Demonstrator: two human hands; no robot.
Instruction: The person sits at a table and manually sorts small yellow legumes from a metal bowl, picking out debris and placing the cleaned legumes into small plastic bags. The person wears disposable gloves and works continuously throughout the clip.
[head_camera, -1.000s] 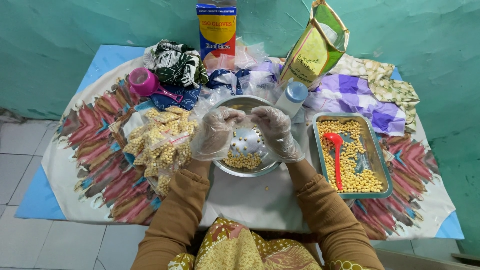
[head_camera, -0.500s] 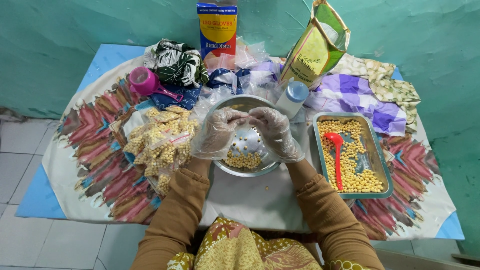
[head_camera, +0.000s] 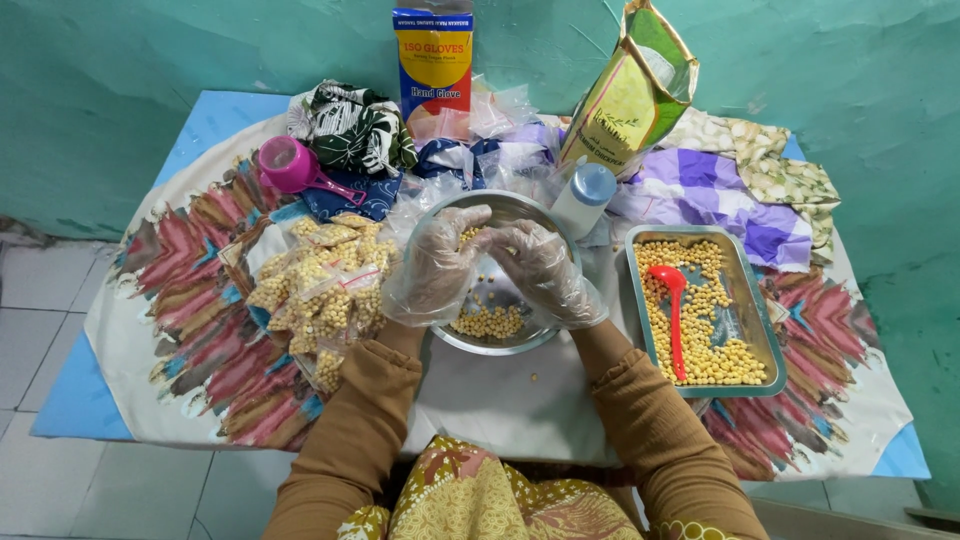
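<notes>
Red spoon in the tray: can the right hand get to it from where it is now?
Probably yes. The red spoon lies uncovered on the beans in the metal tray, just right of the right hand, which is over the steel bowl. Nothing stands between them.

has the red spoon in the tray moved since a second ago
No. The red spoon lies in the same spot among the beans, at the same angle to the metal tray's rim.

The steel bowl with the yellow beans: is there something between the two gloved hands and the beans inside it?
Nothing visible stands in the way. The left hand and right hand are over the open steel bowl, and the beans lie uncovered at its bottom. Only the thin clear gloves cover the hands. The white bottle stands behind the bowl.
</notes>
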